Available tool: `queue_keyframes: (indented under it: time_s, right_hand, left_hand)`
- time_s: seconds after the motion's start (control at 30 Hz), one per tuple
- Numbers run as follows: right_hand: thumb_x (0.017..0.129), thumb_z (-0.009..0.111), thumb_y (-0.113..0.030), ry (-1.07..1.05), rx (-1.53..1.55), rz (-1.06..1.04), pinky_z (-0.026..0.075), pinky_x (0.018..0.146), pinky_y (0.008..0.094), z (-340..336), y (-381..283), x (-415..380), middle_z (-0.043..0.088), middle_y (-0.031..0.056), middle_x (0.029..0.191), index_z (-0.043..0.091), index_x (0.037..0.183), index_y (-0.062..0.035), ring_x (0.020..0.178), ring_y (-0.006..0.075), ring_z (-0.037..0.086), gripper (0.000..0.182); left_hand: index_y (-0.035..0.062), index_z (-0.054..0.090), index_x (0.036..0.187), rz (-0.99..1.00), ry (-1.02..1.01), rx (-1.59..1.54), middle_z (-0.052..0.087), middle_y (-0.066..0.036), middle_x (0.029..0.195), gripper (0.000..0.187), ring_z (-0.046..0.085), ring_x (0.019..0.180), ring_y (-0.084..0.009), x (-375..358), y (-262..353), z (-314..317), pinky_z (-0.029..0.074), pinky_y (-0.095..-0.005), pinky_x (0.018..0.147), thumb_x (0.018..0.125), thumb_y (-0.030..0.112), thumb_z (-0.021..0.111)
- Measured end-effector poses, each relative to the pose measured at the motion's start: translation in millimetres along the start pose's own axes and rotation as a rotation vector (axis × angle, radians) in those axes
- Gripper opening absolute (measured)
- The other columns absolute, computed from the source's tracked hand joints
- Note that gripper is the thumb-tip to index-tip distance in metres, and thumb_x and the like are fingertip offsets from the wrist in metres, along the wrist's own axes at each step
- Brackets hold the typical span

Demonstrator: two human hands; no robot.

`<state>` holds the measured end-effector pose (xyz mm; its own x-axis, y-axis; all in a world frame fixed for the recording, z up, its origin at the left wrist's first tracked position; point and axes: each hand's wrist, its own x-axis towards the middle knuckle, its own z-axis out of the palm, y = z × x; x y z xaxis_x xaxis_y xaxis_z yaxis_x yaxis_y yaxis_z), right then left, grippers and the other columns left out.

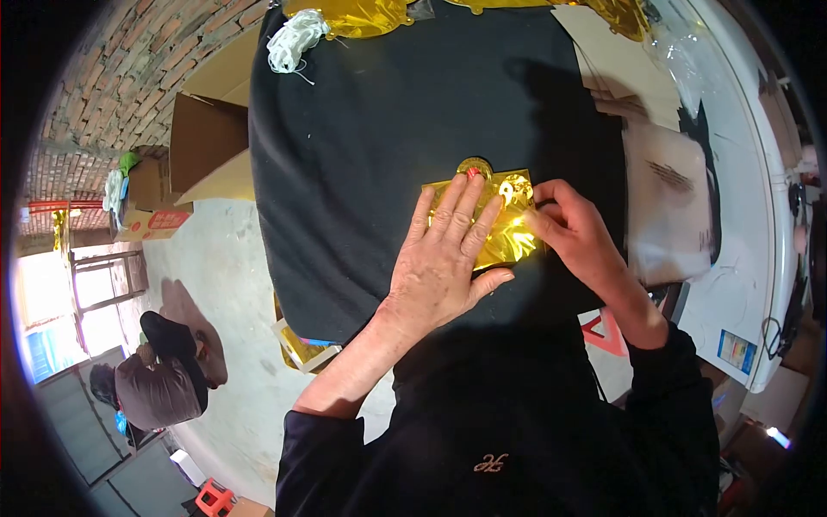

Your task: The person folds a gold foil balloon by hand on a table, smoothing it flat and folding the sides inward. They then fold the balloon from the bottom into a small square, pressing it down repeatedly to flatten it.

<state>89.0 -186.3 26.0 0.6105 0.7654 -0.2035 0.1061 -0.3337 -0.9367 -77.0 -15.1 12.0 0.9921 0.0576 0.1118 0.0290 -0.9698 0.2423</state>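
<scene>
A shiny gold foil piece (519, 239) lies on the black cloth in front of me, with a round gold ornament (475, 164) bearing a red mark at its top edge. My left hand (439, 250) lies flat over the left part of the foil, fingers stretched out and thumb apart, covering much of it. At the foil's right edge is my right hand (573, 226), its fingers curled and the thumb bent toward the index finger on that edge. How much foil sits between these fingertips is partly hidden.
Black cloth (388, 112) covers the work surface. White string (295, 40) and gold foil pieces (366, 17) lie at its far edge. Cardboard sheets (620, 69) and a clear plastic bag (668, 202) are at right. A crouching person (164, 379) is on the floor at left, near cardboard boxes (207, 142).
</scene>
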Motion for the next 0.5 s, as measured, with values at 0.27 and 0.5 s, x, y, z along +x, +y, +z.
queue_keyframes:
  time_s: [0.27,0.5]
  right_hand:
    - [0.1,0.073,-0.009,0.192,-0.154,-0.013,0.054,0.067,0.0319,15.7,-12.1,-37.2,0.073,0.0116,0.088,0.056,0.119,-0.0022,0.077,0.018,0.073,0.026]
    - [0.093,0.076,-0.01,0.415,-0.752,-0.384,0.054,0.063,0.0406,29.4,12.0,-28.1,0.067,0.0078,0.09,0.059,0.11,-0.0065,0.082,0.0296,0.07,0.023]
  left_hand:
    - [0.011,0.035,0.167,0.005,0.024,0.017,0.029,-0.021,0.173,0.092,0.024,0.163,-0.0352,-2.3,-1.0,5.6,0.013,-0.0584,0.133,0.102,0.074,0.045]
    - [0.0096,0.038,0.166,0.005,0.019,0.008,0.03,-0.021,0.173,0.088,0.024,0.163,-0.0357,-0.9,-0.1,3.2,0.013,-0.0585,0.133,0.103,0.07,0.047]
